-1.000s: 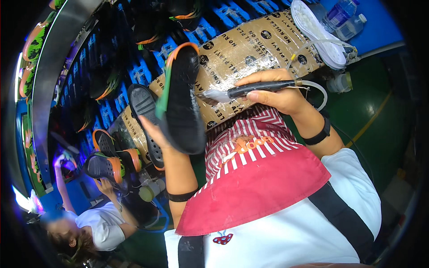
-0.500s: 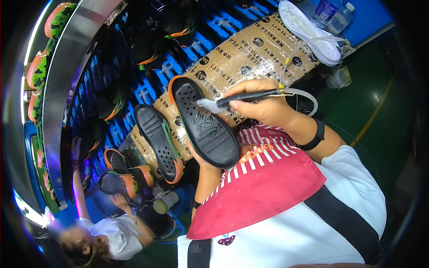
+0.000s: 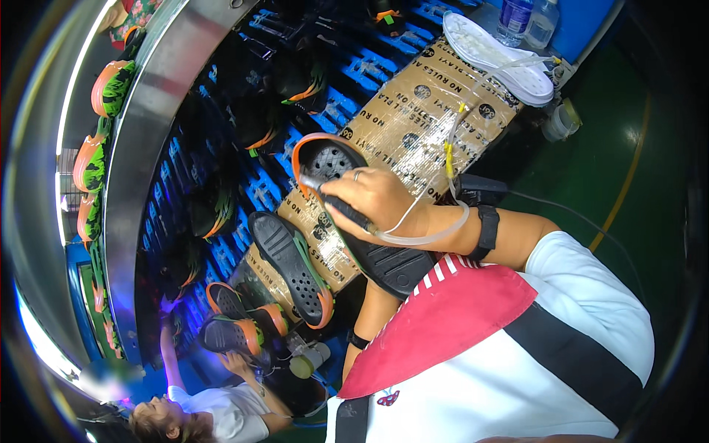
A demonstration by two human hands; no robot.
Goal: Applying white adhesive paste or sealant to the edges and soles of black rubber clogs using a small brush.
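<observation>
My right hand (image 3: 377, 196) is closed round the black handle of a glue brush (image 3: 344, 210), with a clear tube running back from it. The brush tip touches the orange left rim of a black shoe sole (image 3: 399, 267) near its upper end. That sole has round holes and ridges, and my right hand covers its middle. From beneath, my left hand (image 3: 378, 306) holds the sole up; its fingers are hidden. A second black sole (image 3: 292, 269), with orange and green edges, lies to the left on a cardboard sheet (image 3: 399, 111).
Behind the cardboard runs a blue-slatted conveyor (image 3: 258, 188) carrying dark shoe parts. At the far right are a white sole-shaped tray (image 3: 528, 85) and two bottles (image 3: 543, 23). A co-worker (image 3: 221, 413) at lower left handles another pair of soles (image 3: 225, 334), beside a small pot (image 3: 310, 360).
My right hand has moved left across the sole, carrying the brush from its middle to its left rim. The whole view has shifted slightly. My left hand still supports the sole.
</observation>
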